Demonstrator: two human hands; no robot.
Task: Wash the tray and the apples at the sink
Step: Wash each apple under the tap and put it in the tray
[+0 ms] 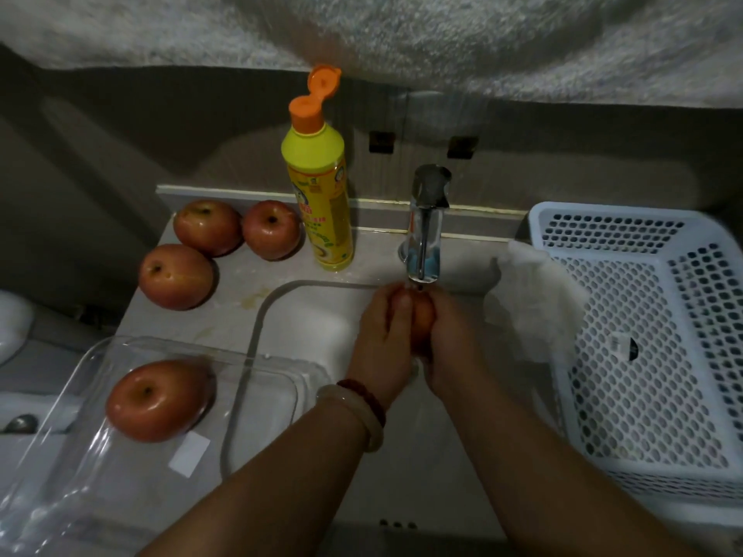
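Observation:
My left hand (384, 335) and my right hand (450, 343) are cupped together around one red apple (422, 317), held over the sink basin (305, 315) directly under the spout of the chrome tap (426, 231). Most of that apple is hidden by my fingers. Three red apples lie on the counter at the back left: one (207, 227), one (271, 229) and one (176, 275). Another red apple (159, 400) rests inside the clear plastic tray (68, 472), which sits at the front left, partly overhanging the basin's edge.
A yellow dish-soap bottle (321, 195) with its orange cap flipped open stands behind the basin. A white perforated basket (643, 347) fills the right side, with a white cloth (534, 299) draped over its left rim. A wall runs behind the counter.

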